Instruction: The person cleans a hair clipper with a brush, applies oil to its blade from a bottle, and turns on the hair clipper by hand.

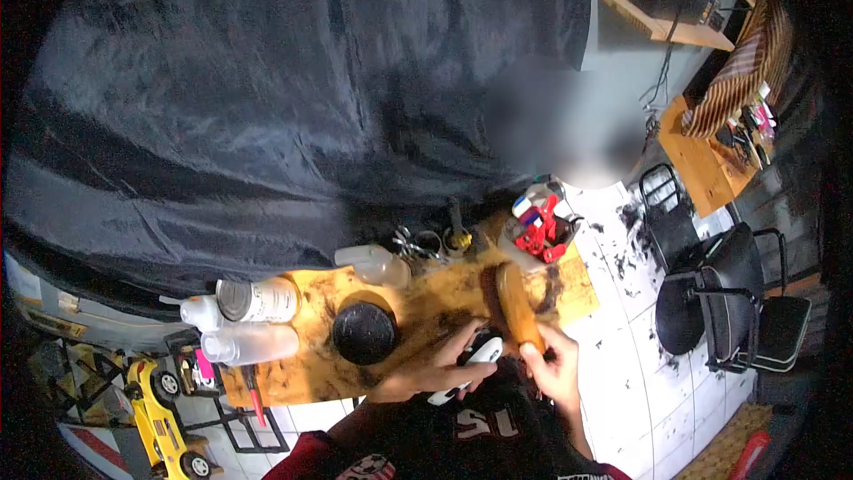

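My right hand is wrapped round the handle of a wooden brush, whose dark bristles face left. The brush is tilted, its head up over the table. My left hand has its fingers closed round a white-and-black hair clipper, low in front of my chest and left of the brush. The fingers cover part of the clipper. A round black bowl sits on the wooden table left of my left hand. Dark hair clippings lie scattered over the tabletop.
On the table's left stand a white can and a clear bottle. A translucent bottle and a tub with red clips are at the back. Black chairs stand right, a yellow toy car left. A dark curtain hangs behind.
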Motion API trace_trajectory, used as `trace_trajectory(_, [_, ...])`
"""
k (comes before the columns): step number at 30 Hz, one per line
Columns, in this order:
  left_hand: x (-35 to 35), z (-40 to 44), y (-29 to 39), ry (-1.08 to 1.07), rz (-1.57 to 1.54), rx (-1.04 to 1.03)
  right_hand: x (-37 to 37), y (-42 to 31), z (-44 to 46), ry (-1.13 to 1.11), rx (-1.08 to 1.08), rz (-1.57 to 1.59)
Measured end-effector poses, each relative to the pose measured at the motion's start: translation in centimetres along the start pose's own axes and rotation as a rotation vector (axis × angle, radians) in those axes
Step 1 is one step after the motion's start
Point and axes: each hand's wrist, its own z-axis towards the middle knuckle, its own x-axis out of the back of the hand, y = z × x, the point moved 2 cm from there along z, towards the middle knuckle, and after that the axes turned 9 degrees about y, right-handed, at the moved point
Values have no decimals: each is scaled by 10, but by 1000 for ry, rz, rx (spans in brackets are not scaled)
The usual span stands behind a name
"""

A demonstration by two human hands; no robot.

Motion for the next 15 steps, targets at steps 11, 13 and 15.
trace_trajectory(11, [7, -6, 21, 193, -233, -75, 9, 28, -4, -55, 232, 87])
trace_trajectory(13, [8, -1, 14, 105, -47, 17, 4, 9, -1, -82, 111, 97])
trace_trajectory(15, [-1, 2, 7, -12, 105, 43, -2, 0, 3, 18, 167, 23])
